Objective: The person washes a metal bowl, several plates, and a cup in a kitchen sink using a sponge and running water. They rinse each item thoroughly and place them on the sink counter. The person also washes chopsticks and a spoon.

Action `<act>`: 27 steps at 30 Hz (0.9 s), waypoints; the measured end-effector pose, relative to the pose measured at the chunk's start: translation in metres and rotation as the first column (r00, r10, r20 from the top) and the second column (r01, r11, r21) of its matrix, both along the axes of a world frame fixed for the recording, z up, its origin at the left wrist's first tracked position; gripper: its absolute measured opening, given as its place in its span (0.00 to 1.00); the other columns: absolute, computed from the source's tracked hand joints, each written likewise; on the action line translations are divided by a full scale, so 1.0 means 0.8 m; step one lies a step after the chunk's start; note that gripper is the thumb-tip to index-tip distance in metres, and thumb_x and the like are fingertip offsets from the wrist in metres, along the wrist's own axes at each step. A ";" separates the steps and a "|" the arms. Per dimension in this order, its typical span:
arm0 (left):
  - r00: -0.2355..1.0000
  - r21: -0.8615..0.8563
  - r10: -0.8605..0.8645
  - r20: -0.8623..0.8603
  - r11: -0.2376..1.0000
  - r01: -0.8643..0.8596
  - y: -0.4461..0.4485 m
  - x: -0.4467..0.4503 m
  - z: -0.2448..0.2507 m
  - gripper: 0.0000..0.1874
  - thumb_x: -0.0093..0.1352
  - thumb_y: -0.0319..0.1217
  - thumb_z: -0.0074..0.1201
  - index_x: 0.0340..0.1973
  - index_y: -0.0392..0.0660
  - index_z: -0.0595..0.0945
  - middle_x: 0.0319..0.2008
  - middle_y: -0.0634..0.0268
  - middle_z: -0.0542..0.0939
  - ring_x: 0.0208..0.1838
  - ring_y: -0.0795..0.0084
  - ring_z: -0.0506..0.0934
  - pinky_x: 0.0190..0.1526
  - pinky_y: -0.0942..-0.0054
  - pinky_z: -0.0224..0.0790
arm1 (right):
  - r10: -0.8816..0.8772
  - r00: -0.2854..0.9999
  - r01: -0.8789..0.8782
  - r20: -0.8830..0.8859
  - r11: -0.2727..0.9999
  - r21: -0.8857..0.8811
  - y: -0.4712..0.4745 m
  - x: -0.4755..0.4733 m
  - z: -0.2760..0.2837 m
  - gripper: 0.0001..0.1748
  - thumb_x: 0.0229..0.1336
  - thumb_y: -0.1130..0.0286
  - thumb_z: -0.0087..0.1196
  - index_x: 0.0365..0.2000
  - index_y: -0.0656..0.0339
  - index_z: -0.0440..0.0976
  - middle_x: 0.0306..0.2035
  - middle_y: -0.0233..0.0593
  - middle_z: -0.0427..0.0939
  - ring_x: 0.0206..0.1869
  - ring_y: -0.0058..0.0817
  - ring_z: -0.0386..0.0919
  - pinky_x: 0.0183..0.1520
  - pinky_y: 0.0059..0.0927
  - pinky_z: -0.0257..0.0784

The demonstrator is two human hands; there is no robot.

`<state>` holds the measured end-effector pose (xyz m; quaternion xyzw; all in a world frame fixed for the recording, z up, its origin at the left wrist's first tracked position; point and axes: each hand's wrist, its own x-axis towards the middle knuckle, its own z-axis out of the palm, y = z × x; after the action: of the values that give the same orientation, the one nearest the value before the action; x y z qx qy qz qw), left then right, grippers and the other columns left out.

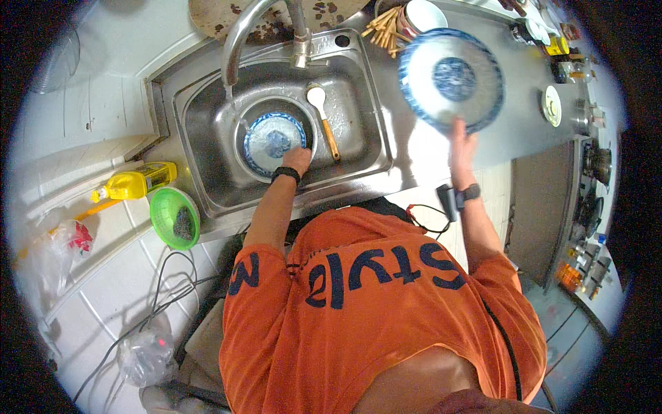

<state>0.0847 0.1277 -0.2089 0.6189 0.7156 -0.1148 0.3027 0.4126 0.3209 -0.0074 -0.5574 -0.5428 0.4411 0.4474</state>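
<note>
In the sink [204, 150] a round metal basin [312, 116] holds a blue-and-white plate [258, 139] wet with water. My left hand [298, 159] grips the near right edge of this plate, its fingers partly hidden. A second, larger-looking blue-and-white plate [421, 85] is over the steel counter on the right, slightly blurred. My right hand [462, 147] holds it by its near rim, a digit lying over the edge. Beside the basin rests a white-headed brush [316, 97] with a wooden handle. From the curved faucet [231, 62] a thin stream of water falls.
Behind the larger plate stand bowls [426, 16] and a bundle of wooden chopsticks [382, 31]. Left of the sink are a yellow detergent bottle [134, 182] and a green strainer [160, 220] with a scourer [183, 223]. A small dish [552, 106] sits farther right on the counter [522, 124].
</note>
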 end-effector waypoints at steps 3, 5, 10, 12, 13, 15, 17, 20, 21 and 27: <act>1.000 0.107 0.026 -0.016 0.994 -0.024 0.006 0.004 0.004 0.10 0.63 0.25 0.48 0.30 0.41 0.85 0.33 0.51 0.83 0.39 0.52 0.82 0.38 0.56 0.75 | -0.011 0.966 -0.001 -0.258 0.999 -0.047 0.041 0.058 0.001 0.20 0.61 0.67 0.50 0.49 0.70 0.66 0.40 0.45 0.76 0.39 0.35 0.78 0.43 0.43 0.80; 0.998 0.053 0.003 -0.055 0.999 0.000 0.008 0.005 0.008 0.09 0.63 0.25 0.49 0.32 0.41 0.85 0.35 0.51 0.83 0.39 0.52 0.82 0.38 0.57 0.76 | 0.030 0.989 -0.053 -0.142 0.985 -0.164 0.066 0.088 0.006 0.22 0.61 0.67 0.47 0.51 0.72 0.64 0.44 0.48 0.75 0.40 0.39 0.79 0.44 0.40 0.79; 0.992 0.128 0.060 -0.110 0.991 -0.045 0.003 0.010 0.011 0.07 0.60 0.25 0.51 0.28 0.41 0.84 0.30 0.51 0.82 0.36 0.53 0.82 0.35 0.57 0.76 | -0.081 0.962 -0.033 -0.260 0.912 -0.409 0.103 0.117 -0.005 0.25 0.64 0.61 0.39 0.50 0.76 0.63 0.42 0.58 0.78 0.40 0.44 0.81 0.45 0.35 0.79; 0.988 0.156 0.108 -0.114 0.984 -0.089 0.001 0.014 0.010 0.06 0.60 0.26 0.51 0.27 0.39 0.83 0.29 0.49 0.82 0.34 0.52 0.82 0.33 0.57 0.76 | -0.029 0.942 -0.124 -0.333 0.894 -0.430 0.109 0.126 -0.010 0.25 0.65 0.60 0.39 0.49 0.75 0.64 0.40 0.56 0.78 0.39 0.41 0.81 0.44 0.34 0.79; 0.983 0.175 0.146 -0.112 0.977 -0.125 0.001 0.015 0.010 0.06 0.60 0.25 0.51 0.27 0.39 0.83 0.29 0.49 0.82 0.34 0.52 0.82 0.33 0.58 0.76 | -0.038 0.960 -0.095 -0.276 0.888 -0.451 0.111 0.129 -0.013 0.25 0.65 0.60 0.39 0.49 0.75 0.64 0.40 0.56 0.79 0.39 0.41 0.81 0.44 0.34 0.79; 0.970 0.227 0.222 -0.102 0.954 -0.194 0.006 0.017 0.011 0.06 0.61 0.24 0.51 0.28 0.38 0.83 0.29 0.48 0.82 0.34 0.51 0.82 0.33 0.58 0.76 | -0.005 0.975 -0.101 -0.224 0.883 -0.458 0.116 0.134 -0.018 0.25 0.65 0.60 0.40 0.49 0.75 0.64 0.39 0.55 0.79 0.39 0.40 0.81 0.44 0.34 0.79; 0.940 0.238 0.318 -0.120 0.929 -0.284 0.015 0.016 0.014 0.08 0.62 0.26 0.49 0.30 0.39 0.84 0.32 0.47 0.82 0.35 0.50 0.82 0.34 0.58 0.76 | 0.064 0.969 -0.167 -0.240 0.883 -0.439 0.121 0.134 -0.022 0.28 0.64 0.54 0.43 0.49 0.73 0.65 0.39 0.53 0.79 0.36 0.38 0.81 0.42 0.31 0.78; 0.917 0.101 0.389 -0.087 0.919 -0.381 0.030 0.012 0.016 0.11 0.63 0.30 0.47 0.32 0.42 0.85 0.36 0.51 0.83 0.38 0.50 0.82 0.39 0.56 0.76 | -0.029 0.965 -0.108 -0.260 0.861 -0.496 0.113 0.129 -0.026 0.33 0.62 0.46 0.45 0.50 0.69 0.65 0.40 0.50 0.78 0.36 0.36 0.80 0.41 0.31 0.76; 0.908 0.071 0.409 -0.092 0.912 -0.404 0.034 0.011 0.015 0.11 0.64 0.29 0.47 0.33 0.42 0.84 0.38 0.52 0.83 0.40 0.52 0.81 0.40 0.57 0.76 | -0.026 0.974 -0.085 -0.227 0.881 -0.465 0.105 0.126 -0.026 0.36 0.60 0.42 0.46 0.51 0.67 0.65 0.41 0.50 0.77 0.38 0.36 0.79 0.42 0.30 0.75; 0.853 0.036 0.508 -0.123 0.861 -0.508 0.037 0.010 -0.005 0.11 0.68 0.29 0.45 0.36 0.43 0.84 0.41 0.54 0.82 0.45 0.56 0.80 0.44 0.61 0.75 | -0.159 0.965 0.031 -0.208 0.859 -0.511 0.018 0.117 -0.015 0.35 0.61 0.47 0.51 0.58 0.61 0.55 0.48 0.50 0.70 0.43 0.36 0.77 0.47 0.32 0.74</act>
<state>0.0926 0.1576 -0.2130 0.3998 0.8715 -0.0697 0.2752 0.5062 0.3356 -0.0195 -0.6225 -0.3217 0.6094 0.3709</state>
